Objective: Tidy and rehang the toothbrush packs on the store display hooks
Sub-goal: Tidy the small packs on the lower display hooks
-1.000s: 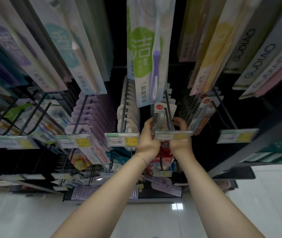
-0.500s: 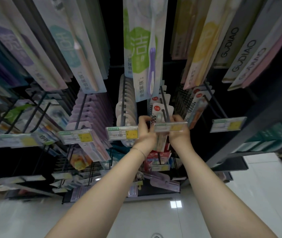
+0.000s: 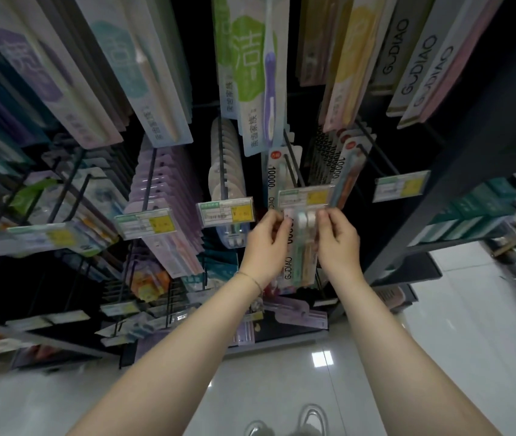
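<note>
- Head view: the left hand (image 3: 266,243) and the right hand (image 3: 338,243) both pinch one toothbrush pack (image 3: 303,247), each on its own side edge.
- This pack is just under the price tag (image 3: 307,196) at the front end of a hook (image 3: 294,171); the tag covers its top, so I cannot tell if it hangs on the hook.
- A rear pack (image 3: 275,180) hangs further back on the same hook.
- Just beside on the right hangs a row of packs (image 3: 341,171); on the left, round white packs (image 3: 226,171) behind a second tag (image 3: 226,212).
- A long green pack (image 3: 250,73) from above hangs over the back of the hook.
</note>
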Action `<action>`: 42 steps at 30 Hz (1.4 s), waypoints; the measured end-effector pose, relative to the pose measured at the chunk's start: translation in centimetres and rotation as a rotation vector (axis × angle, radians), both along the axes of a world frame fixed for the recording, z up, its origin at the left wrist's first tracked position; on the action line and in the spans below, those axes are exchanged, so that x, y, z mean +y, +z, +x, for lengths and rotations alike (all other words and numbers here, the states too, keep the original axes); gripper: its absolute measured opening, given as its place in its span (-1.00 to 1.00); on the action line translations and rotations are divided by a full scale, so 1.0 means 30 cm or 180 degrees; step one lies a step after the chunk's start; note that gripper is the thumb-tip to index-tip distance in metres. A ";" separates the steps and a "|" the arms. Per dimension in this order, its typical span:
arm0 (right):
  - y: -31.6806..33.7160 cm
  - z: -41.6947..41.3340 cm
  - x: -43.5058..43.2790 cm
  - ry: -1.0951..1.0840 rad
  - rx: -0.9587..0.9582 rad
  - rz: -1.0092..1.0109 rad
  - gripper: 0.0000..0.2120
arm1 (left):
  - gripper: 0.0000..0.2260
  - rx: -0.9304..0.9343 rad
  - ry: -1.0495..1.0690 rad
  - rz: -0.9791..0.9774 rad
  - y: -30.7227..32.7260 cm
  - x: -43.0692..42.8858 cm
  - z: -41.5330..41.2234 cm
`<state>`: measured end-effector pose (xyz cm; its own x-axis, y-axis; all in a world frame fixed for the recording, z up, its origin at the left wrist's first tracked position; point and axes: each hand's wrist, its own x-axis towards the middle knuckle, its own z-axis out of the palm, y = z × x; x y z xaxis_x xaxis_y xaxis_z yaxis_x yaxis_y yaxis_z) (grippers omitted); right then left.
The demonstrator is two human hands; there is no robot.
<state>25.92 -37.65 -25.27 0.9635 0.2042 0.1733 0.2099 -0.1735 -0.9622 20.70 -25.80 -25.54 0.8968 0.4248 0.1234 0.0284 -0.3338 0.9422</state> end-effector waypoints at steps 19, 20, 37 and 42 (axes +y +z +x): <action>-0.042 0.205 -0.297 -0.0634 0.0463 0.0226 -0.76 | -0.84 0.0372 -0.0056 -0.0138 0.016 -0.327 0.223; -0.041 0.222 -0.307 -0.0653 0.0420 0.0241 -0.77 | -0.84 0.0359 -0.0041 -0.0171 0.022 -0.340 0.239; 0.006 0.315 -0.360 -0.0102 0.0222 0.0207 -0.68 | -0.71 -0.0429 0.0322 -0.0377 0.078 -0.355 0.379; 0.024 0.326 -0.366 -0.0012 0.0150 0.0211 -0.69 | -0.64 -0.0449 0.0189 -0.0365 0.079 -0.338 0.384</action>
